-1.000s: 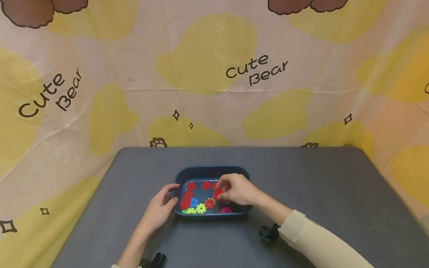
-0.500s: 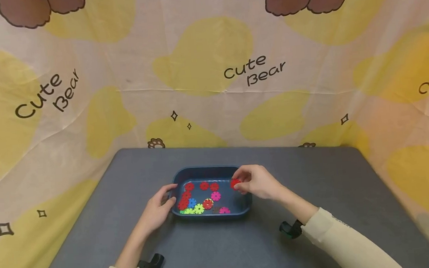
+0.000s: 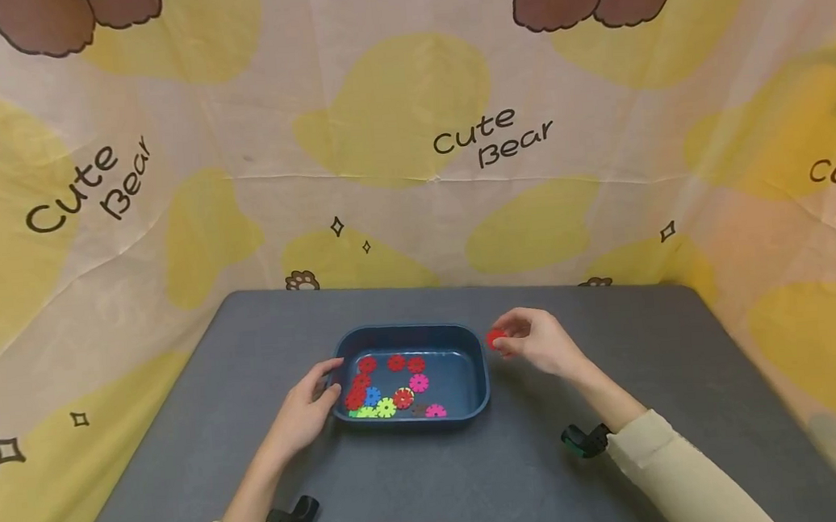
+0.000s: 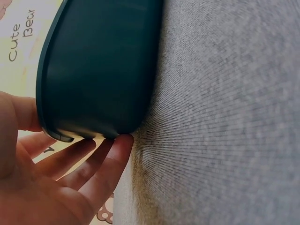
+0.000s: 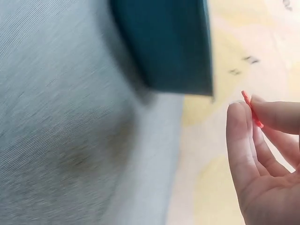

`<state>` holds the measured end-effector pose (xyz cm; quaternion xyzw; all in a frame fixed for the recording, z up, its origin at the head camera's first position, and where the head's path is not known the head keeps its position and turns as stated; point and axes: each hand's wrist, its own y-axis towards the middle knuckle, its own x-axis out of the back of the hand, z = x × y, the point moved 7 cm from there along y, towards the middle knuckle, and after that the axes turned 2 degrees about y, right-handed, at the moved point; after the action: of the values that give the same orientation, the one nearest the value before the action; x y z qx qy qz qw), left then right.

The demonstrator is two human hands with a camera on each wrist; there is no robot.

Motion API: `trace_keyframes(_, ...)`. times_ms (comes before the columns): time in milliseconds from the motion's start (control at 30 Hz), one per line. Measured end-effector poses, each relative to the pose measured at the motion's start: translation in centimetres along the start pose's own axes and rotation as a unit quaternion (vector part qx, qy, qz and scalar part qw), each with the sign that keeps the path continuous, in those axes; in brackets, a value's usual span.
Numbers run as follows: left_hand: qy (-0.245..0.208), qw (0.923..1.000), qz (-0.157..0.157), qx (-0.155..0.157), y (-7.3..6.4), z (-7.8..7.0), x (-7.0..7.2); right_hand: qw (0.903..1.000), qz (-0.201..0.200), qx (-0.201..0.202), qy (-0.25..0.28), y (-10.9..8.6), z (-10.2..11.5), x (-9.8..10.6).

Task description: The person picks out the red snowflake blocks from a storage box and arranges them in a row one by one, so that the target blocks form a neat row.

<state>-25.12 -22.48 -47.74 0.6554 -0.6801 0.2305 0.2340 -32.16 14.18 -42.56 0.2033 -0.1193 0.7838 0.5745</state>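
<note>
A dark blue plastic bin [image 3: 414,417] sits on the table, holding several notched snowflake discs in red, pink, yellow-green and blue. My left hand [image 3: 304,406] grips the bin's left end. Seen from the left wrist, some fingertips [image 4: 123,140] lie against the outer wall while one digit reaches behind the rim. Just off the bin's right end, my right hand [image 3: 540,341] pinches a red snowflake disc [image 3: 495,337] between thumb and fingers. The right wrist view shows that disc edge-on at the fingertips, apart from the bin.
The grey cloth-covered table [image 3: 434,486] extends around the bin on all sides. Behind it hangs a pink and yellow printed curtain [image 3: 408,116]. Black wrist devices [image 3: 586,440] stick out from both forearms near the sleeves.
My right hand has lifted a red snowflake disc from inside the bin and carried it rightward past the rim. The left hand stays at the bin's left end.
</note>
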Motion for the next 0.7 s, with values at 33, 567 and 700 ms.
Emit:
trace_keyframes(33, 0.0, 1.0, 0.0, 0.001, 0.0, 0.0, 0.0, 1.0, -0.004, -0.004, -0.004, 0.1, -0.5, 0.0)
trace_keyframes(567, -0.002, 1.0, -0.001, -0.001, -0.2, -0.2, 0.1, 0.998, 0.013, -0.034, -0.052, 1.4, -6.2, -1.9)
trace_keyframes(700, -0.003, 1.0, 0.0, 0.0, -0.1, -0.1, 0.0, 0.9963, 0.017, -0.025, -0.08, 1.6, -6.3, -2.1)
